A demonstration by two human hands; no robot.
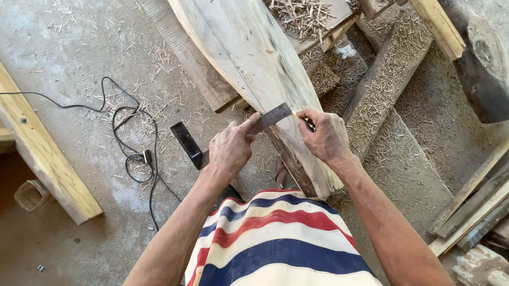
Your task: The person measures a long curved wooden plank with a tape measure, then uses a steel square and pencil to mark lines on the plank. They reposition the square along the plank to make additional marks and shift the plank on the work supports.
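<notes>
head view, single frame. a long pale wooden plank runs from the top centre of the frame down to the middle, its near end resting just in front of the person's striped shirt. a flat metal ruler lies across the plank's width at frame centre, tilted slightly up to the right.

left hand: fingers curled, thumb and forefinger pinched together on the left end of the ruler, pressing it to the wood. right hand: closed at the ruler's right end on the plank's right edge; a small dark object shows between its fingers, possibly a pencil, too small to confirm.

progress, as a judgement: the ruler is seated across the board and both hands are in place, so the measuring or marking step looks to be in hand. no fresh line is legible on the wood under the ruler. the plank edge below the ruler is dark and rough, apparently unworked.

surroundings: a black cable loops over the concrete floor at centre left. a dark rectangular block lies just left of the left hand. wood shavings heap on boards at top centre. stacked timber lies at lower right; a pale beam crosses the left side.
</notes>
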